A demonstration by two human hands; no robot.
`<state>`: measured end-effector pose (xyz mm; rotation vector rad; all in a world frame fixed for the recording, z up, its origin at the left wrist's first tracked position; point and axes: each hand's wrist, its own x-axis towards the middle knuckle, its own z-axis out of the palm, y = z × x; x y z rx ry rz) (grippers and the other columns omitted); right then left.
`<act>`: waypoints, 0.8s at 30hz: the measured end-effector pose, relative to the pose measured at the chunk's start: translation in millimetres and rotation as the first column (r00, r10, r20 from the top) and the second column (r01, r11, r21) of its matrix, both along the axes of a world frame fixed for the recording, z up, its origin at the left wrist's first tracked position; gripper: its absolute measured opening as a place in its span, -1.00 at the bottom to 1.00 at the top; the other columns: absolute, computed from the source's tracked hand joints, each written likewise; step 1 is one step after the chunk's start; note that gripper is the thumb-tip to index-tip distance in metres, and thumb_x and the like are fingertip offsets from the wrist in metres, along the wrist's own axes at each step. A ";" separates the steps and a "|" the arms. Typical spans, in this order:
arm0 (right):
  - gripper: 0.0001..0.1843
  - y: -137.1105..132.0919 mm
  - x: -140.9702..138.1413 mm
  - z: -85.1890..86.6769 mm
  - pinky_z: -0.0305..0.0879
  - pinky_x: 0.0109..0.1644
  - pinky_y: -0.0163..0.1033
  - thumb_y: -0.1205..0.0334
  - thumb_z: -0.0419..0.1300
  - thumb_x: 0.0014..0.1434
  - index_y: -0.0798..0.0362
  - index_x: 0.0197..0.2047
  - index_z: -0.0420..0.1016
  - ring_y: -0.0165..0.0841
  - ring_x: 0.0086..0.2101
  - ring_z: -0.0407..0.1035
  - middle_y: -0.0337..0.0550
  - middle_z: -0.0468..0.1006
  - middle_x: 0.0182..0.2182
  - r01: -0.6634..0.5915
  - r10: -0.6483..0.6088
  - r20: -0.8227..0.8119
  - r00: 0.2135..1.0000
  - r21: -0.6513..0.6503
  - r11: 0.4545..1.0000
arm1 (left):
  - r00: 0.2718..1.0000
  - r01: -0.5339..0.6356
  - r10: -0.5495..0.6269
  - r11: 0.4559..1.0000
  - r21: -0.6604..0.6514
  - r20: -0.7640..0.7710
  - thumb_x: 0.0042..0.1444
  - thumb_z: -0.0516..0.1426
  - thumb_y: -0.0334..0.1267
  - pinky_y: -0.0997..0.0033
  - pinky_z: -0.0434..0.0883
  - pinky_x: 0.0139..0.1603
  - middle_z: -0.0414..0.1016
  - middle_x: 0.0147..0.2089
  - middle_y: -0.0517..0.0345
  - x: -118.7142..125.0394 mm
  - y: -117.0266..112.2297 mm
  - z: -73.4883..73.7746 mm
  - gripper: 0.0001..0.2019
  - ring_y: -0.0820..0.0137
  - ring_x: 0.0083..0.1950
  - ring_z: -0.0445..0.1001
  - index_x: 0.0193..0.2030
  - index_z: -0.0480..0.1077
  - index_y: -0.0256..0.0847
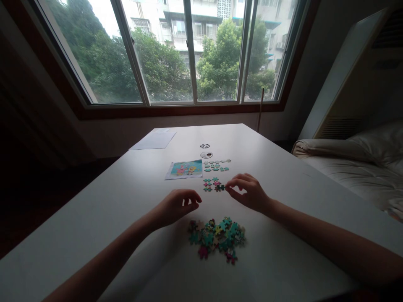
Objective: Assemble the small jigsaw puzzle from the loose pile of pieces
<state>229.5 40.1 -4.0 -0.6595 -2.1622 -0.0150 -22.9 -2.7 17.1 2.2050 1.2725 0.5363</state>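
Observation:
My right hand [248, 191] pinches a dark green puzzle piece [222, 187] between thumb and fingertips, at the right end of a small group of laid-out pieces [208, 183]. My left hand [176, 205] hovers left of that group, loosely curled with a gap between thumb and fingers, and I see nothing in it. Nearer to me lies a loose heap of puzzle pieces [217, 237], mostly teal with some pink and yellow. Beyond the small group, more teal pieces [215, 166] lie in rows. Beside them is a colourful cartoon picture sheet [185, 169].
The white table [110, 197] reaches towards a window [189, 54]. A pale paper sheet [154, 139] lies at its far left corner. Two small round items [206, 154] lie behind the rows of pieces. A cushioned seat or bed [352, 167] stands at the right.

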 end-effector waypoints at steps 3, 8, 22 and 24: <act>-0.90 7.2 5.6 -1.4 0.17 -0.31 -0.30 0.24 0.11 0.09 0.02 -0.37 0.44 -0.53 -0.56 0.21 -0.24 0.47 -0.44 0.046 -0.046 -0.019 0.999 0.001 0.999 | 0.993 0.070 -0.071 0.997 -0.013 -0.091 0.04 0.06 -0.26 0.56 0.27 -0.43 0.40 -0.44 0.17 -5.2 -0.8 4.2 -0.84 0.50 -0.43 0.30 -0.30 0.42 -0.25; -0.85 17.5 11.1 -5.2 0.17 -0.29 -0.30 0.19 0.09 0.11 0.03 -0.38 0.45 -0.53 -0.58 0.19 -0.22 0.47 -0.44 0.095 -0.095 -0.010 0.995 -0.014 0.995 | 0.974 0.141 -0.146 0.989 -0.045 -0.171 0.04 0.08 -0.22 0.56 0.27 -0.42 0.40 -0.42 0.19 -10.6 -1.6 6.7 -0.83 0.49 -0.42 0.32 -0.26 0.42 -0.20; -0.83 30.7 18.5 -12.3 0.18 -0.32 -0.33 0.19 0.08 0.11 0.03 -0.37 0.47 -0.53 -0.57 0.20 -0.20 0.46 -0.43 0.150 -0.149 0.022 0.989 -0.105 0.983 | 0.952 0.194 -0.212 0.976 -0.100 -0.221 0.05 0.07 -0.12 0.53 0.26 -0.39 0.41 -0.42 0.19 -13.4 -4.1 7.6 -0.78 0.46 -0.41 0.34 -0.30 0.43 -0.19; -0.83 31.0 19.0 -12.7 0.19 -0.32 -0.33 0.19 0.09 0.11 0.03 -0.36 0.47 -0.53 -0.56 0.19 -0.20 0.46 -0.43 0.148 -0.146 0.026 0.989 -0.114 0.982 | 0.950 0.197 -0.216 0.975 -0.105 -0.224 0.05 0.07 -0.12 0.53 0.26 -0.39 0.41 -0.42 0.19 -12.8 -4.5 7.8 -0.78 0.47 -0.41 0.34 -0.30 0.43 -0.19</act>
